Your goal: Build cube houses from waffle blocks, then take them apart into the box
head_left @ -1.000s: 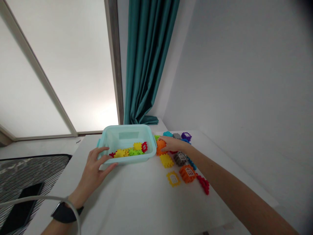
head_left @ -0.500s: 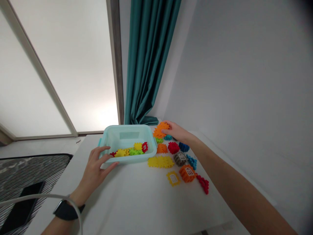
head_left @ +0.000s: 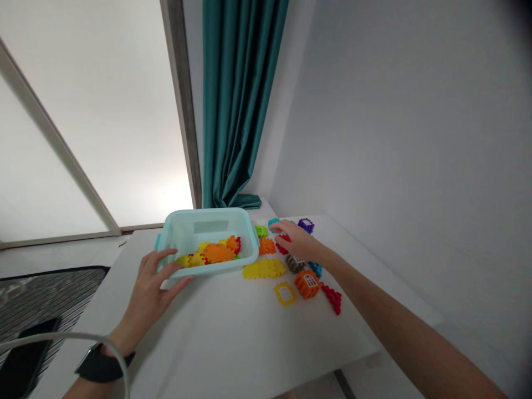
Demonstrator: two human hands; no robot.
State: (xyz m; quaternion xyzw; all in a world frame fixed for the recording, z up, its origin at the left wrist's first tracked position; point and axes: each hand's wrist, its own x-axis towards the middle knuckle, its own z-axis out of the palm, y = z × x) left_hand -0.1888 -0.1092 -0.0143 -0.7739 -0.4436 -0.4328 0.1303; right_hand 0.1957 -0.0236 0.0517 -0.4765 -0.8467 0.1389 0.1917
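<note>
Lt-blue tub (head_left: 226,267), open-topped, upright; inside, bumpy-edged orange pcs (head_left: 218,253) lie over yellow ones (head_left: 185,260), w/ bits of red. Just rt of it: green pc (head_left: 261,231), small orange pc (head_left: 267,246), red pc (head_left: 281,249) partly hidden. Long yellow pc (head_left: 264,268) flat nr front rt corner. Nearer: yellow sq (head_left: 285,293) & chunky orange block (head_left: 307,284), both w/ white window; red pointed pc (head_left: 331,299) beside.

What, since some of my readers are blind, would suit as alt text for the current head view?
A person's left hand is at the near left corner of a turquoise bin holding yellow, orange and red pieces; the right hand is among more coloured pieces on a white table.
</note>
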